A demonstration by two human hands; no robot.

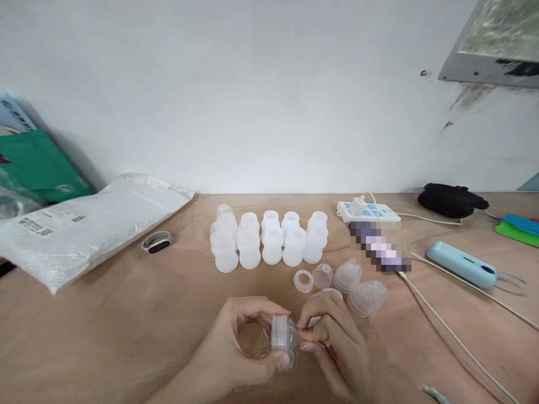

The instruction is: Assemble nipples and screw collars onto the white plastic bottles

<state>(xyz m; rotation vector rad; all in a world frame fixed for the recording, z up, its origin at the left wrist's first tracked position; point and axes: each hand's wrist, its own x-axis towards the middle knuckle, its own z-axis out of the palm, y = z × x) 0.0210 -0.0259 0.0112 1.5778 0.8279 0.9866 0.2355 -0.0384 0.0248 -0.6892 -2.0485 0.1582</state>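
Note:
My left hand [236, 350] grips a small translucent plastic bottle part [281, 335] low at the table's front middle, thumb under it and fingers over it. My right hand [332, 336] pinches the same part's right end with thumb and forefinger. Just beyond my hands lie loose clear pieces: a ring [303, 280], a small cup [322, 275] and two domed caps [347, 275], [367, 296]. Further back, several white plastic bottles [269, 241] stand in two rows.
A white plastic bag [84, 224] lies at the left, with a wristband [156, 242] beside it. A power strip [368, 211], a cable [450, 331], a light-blue device [461, 264] and a black object [448, 199] occupy the right of the wooden table [126, 320].

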